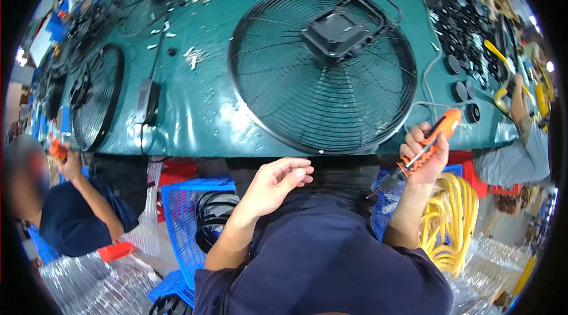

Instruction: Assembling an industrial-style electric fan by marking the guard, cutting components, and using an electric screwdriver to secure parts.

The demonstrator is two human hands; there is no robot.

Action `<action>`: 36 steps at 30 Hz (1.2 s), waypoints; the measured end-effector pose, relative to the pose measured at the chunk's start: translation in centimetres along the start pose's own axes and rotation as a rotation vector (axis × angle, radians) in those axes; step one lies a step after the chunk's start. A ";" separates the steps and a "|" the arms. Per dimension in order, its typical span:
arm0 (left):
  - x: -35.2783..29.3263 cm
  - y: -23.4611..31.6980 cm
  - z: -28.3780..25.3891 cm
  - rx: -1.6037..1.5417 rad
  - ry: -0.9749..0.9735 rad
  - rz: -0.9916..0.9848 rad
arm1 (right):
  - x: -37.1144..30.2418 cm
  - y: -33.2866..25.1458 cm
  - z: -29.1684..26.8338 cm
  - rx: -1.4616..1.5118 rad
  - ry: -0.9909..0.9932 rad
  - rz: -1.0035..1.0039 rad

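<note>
My right hand [427,172] grips an orange and black electric screwdriver [448,124] by its handle, over the table's front edge. Its dark front end slants down and left, away from the fan. My left hand [273,188] is in front of the table edge, palm inward, with its fingers curled together and the thumb against them; anything inside is hidden. Just beyond both hands, a large round black fan [331,111] with a wire guard lies flat on the green table [195,108]. A black motor box [337,31] with a tubular bracket [378,16] sits on its upper part.
Left of the fan are a black adapter box [147,102], a small pile of screws [194,56] and another fan [99,96]. Black round parts [458,90] crowd the right. Below stand a blue crate [177,214] and coiled yellow hose [452,220]. People work on both sides.
</note>
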State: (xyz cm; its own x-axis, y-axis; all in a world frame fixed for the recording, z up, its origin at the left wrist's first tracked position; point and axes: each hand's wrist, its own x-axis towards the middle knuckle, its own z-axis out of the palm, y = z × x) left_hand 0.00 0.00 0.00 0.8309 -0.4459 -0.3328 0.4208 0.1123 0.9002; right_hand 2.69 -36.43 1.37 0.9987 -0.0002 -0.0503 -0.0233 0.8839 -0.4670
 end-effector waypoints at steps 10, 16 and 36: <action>2.5 -1.9 2.2 -0.275 -0.076 -0.020 | 1.0 0.1 0.3 -0.072 0.128 -0.025; 4.3 -2.7 3.7 -0.494 -0.232 -0.019 | 1.2 0.3 0.1 -0.088 0.195 -0.035; 3.7 3.9 -5.1 0.362 0.801 0.476 | 16.2 -12.6 -1.8 -2.097 0.104 -0.195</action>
State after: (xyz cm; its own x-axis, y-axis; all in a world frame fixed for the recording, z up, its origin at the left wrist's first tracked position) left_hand 6.52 3.33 0.82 0.9404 0.3205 0.1139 -0.0454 -0.2135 0.9759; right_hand 19.04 -48.44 4.84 0.9901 -0.0909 0.1073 -0.0216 -0.8523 -0.5226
